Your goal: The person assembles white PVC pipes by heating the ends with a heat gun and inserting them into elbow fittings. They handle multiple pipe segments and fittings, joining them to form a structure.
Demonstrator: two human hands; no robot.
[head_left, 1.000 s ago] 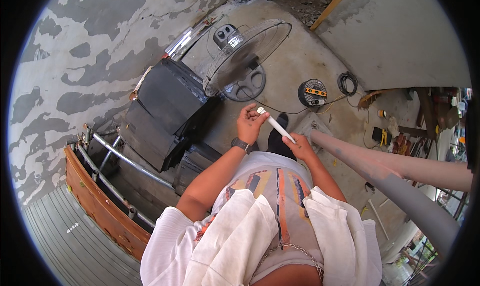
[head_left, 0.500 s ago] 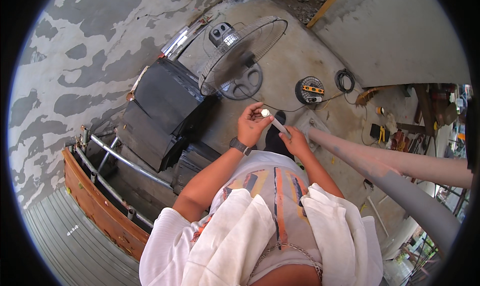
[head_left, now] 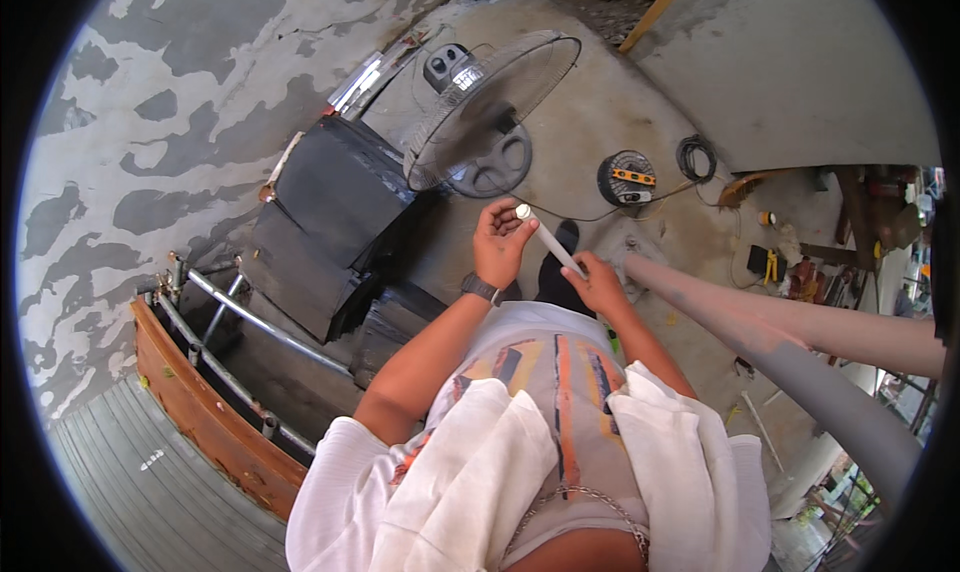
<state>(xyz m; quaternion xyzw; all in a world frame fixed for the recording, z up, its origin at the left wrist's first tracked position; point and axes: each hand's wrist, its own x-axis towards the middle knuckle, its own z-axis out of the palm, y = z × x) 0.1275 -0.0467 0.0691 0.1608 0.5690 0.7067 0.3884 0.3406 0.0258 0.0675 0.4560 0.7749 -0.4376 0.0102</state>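
Observation:
A slim white plastic pipe (head_left: 552,242) slants in front of me, with a small cream-coloured fitting (head_left: 523,212) at its upper end. My left hand (head_left: 499,240) has its fingers and thumb curled round that fitted end. Around the lower end of the pipe, my right hand (head_left: 598,283) is closed. The fitting's shape is too small to make out fully. A dark watch sits on my left wrist, and my dark shoe (head_left: 566,236) shows just beyond the pipe.
Ahead stands a floor fan (head_left: 490,112). A cable reel (head_left: 626,179) with an orange spirit level and a coiled black cable (head_left: 696,159) lie on the concrete. Left are a black cabinet (head_left: 325,212) and metal tubes (head_left: 270,324); thick grey poles (head_left: 740,322) cross at right.
The pipe's fitted end has shifted slightly left and up, and more of the pipe's length shows between my hands. My right hand has moved slightly right and down.

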